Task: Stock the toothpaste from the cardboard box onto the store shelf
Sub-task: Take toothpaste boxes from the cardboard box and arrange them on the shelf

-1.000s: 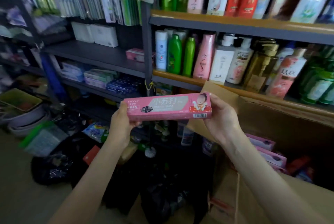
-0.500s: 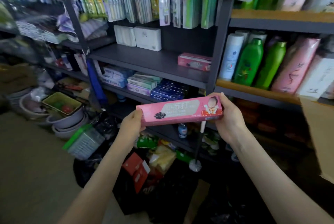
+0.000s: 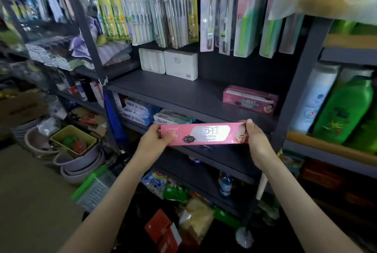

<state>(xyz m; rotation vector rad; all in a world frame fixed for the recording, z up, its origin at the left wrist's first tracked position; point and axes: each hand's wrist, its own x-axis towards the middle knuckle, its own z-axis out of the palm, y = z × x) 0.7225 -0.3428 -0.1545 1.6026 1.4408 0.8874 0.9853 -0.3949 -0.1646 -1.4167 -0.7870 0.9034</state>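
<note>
While gripped by both short ends, hangs level in the air as one pink toothpaste carton (image 3: 204, 134), just in front of the front edge of the dark shelf board (image 3: 173, 91); whether touching that edge cannot be told. Runs with its long axis left to right, parallel to that front edge, broad printed face turned up toward the camera. Shows a glossy pink face, a pale silvery panel in the middle with large Chinese characters, a small dark badge toward the left end, the letters "SODA" and "PASTE" below the panel, and a cartoon child at the right end.

Held at the left end by the left hand (image 3: 152, 146), thumb laid on the printed face, fingers curled behind. Pinched at the right end by the right hand (image 3: 257, 142), thumb tip on the upper long edge, fingers hidden behind the carton.

Further back on the same board, near its right end beside the upright post (image 3: 295, 89), lie matching pink cartons (image 3: 250, 99), lengthwise along the board. At the back left of the board stand two white boxes (image 3: 180, 65), side by side. Above hang toothbrush blister packs (image 3: 163, 12). On the board below lie blue-and-white toothpaste cartons (image 3: 138, 110). Right of the post stand a white bottle (image 3: 315, 97) and a green bottle (image 3: 342, 110). Down on the floor at left sit stacked lilac basins (image 3: 79, 161).
</note>
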